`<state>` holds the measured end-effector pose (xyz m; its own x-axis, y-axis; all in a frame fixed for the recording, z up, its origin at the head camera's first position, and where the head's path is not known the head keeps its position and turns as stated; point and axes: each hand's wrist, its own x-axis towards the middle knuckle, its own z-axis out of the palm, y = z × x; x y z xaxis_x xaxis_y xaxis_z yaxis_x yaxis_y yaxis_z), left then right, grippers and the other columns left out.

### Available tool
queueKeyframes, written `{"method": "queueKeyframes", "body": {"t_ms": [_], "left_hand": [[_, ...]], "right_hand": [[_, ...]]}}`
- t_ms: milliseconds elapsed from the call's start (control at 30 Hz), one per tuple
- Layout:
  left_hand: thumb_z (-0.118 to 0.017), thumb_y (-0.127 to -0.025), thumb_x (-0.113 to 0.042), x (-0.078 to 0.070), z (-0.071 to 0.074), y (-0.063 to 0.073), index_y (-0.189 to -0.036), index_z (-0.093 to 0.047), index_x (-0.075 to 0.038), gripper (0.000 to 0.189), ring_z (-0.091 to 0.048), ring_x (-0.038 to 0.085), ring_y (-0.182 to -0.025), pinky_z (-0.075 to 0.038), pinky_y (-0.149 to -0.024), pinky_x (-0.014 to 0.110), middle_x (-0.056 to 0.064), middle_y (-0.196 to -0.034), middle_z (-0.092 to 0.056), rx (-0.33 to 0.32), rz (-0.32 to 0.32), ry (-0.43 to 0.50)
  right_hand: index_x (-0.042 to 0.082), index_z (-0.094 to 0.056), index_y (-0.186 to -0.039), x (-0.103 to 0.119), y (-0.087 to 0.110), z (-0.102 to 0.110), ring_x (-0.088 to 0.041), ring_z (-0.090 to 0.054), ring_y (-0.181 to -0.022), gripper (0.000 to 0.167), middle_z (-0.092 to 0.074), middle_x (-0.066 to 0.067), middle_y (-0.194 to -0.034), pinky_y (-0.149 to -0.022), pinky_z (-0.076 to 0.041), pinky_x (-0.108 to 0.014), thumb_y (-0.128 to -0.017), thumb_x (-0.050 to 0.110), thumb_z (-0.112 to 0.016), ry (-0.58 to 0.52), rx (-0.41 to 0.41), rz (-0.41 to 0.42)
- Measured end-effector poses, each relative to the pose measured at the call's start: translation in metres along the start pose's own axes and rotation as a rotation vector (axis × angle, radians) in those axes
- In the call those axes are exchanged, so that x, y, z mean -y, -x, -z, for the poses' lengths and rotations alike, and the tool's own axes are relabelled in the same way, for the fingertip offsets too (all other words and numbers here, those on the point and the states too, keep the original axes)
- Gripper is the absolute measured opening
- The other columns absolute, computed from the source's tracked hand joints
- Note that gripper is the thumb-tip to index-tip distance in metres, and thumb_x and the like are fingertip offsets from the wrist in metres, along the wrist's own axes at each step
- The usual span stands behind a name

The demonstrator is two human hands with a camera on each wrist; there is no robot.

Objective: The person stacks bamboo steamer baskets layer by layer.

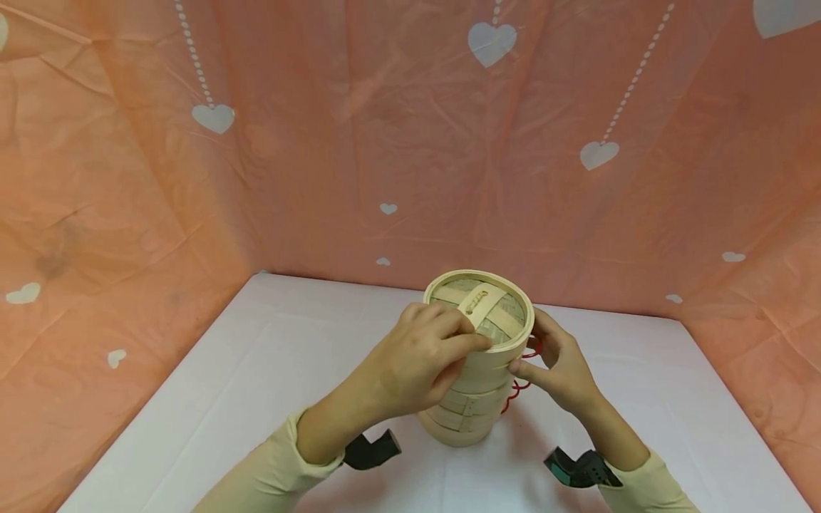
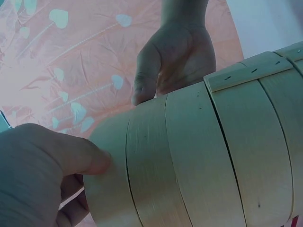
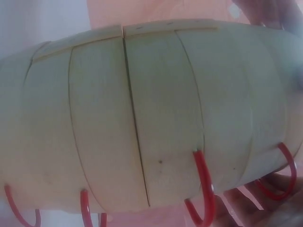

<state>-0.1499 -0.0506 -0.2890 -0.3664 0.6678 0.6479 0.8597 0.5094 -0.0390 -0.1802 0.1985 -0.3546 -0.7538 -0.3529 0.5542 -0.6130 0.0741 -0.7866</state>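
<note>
A tall stack of round bamboo steamer baskets (image 1: 471, 399) stands on the white table, topped by a woven lid (image 1: 507, 324) with a strap handle across it. My left hand (image 1: 426, 356) grips the lid at its near left rim, fingers over the top edge; the left wrist view has its thumb (image 2: 90, 158) against the side wall. On the other side my right hand (image 1: 561, 367) holds the stack near the top, thumb in front and fingers partly hidden behind. Red loops (image 3: 204, 189) stick out from the baskets' side, close to the right fingers.
White cloth covers the table (image 1: 308, 342). An orange-pink curtain (image 1: 410, 142) with pale hearts encloses the back and both sides. A dark band with a device (image 1: 580, 469) sits at the right wrist, and another dark piece (image 1: 372, 450) at the left.
</note>
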Motion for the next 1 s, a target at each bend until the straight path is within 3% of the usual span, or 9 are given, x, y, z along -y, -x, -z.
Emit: {"method": "queueKeyframes", "body": {"t_ms": [767, 1000], "left_hand": [[-0.065, -0.078, -0.007, 0.0050, -0.0025, 0.0024, -0.103, -0.071, -0.023, 0.030, -0.055, 0.014, -0.096, -0.043, -0.085, 0.035, -0.008, -0.094, -0.061, -0.039, -0.026, -0.014], [-0.068, -0.076, -0.011, 0.0077, -0.0040, 0.0066, -0.102, -0.071, -0.022, 0.028, -0.056, 0.014, -0.094, -0.045, -0.084, 0.035, -0.006, -0.094, -0.062, -0.100, -0.049, 0.003]], "right_hand": [[-0.008, -0.040, -0.138, 0.0025, 0.0025, -0.0045, -0.008, -0.056, -0.109, 0.072, -0.058, 0.005, -0.129, -0.087, -0.047, -0.019, -0.075, -0.006, -0.074, -0.012, -0.027, -0.002], [-0.006, -0.038, -0.140, -0.0020, 0.0053, -0.0031, -0.008, -0.054, -0.111, 0.074, -0.054, 0.004, -0.133, -0.089, -0.045, -0.019, -0.077, 0.000, -0.074, -0.010, 0.000, 0.014]]}}
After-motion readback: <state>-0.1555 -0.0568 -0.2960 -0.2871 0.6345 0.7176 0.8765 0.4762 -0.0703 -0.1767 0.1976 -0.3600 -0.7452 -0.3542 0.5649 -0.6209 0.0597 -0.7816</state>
